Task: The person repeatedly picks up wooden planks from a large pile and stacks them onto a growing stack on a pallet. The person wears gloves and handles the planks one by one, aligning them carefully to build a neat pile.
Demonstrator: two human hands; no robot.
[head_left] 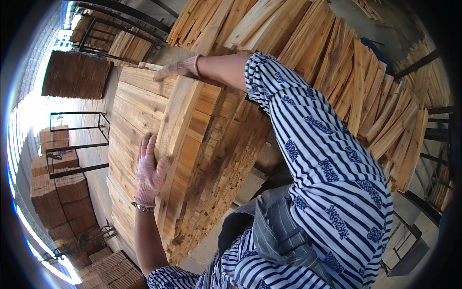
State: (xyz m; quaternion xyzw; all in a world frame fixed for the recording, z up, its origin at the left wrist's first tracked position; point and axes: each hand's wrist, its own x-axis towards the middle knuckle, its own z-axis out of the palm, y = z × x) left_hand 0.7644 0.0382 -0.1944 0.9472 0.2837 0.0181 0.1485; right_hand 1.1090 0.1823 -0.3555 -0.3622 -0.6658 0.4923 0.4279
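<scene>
wooden plank [178,115]: at 10 o'clock, lying on top of the board stack [129,130]. my gloved left hand [151,171], at 8–9 o'clock: fingers extended, thumb spread from them against the plank's near-left edge. my gloved right hand [179,70], at 11 o'clock, at the plank's far end; cannot tell whether its fingers pinch. loose boards [332,62] piled at 1–2 o'clock.

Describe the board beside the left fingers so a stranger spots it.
Start at the big stack of boards in mid-picture. Along the right side of its top, beside the gloved left fingers, runs one long board. Unlike the flat layer to its left, it sits raised.
</scene>
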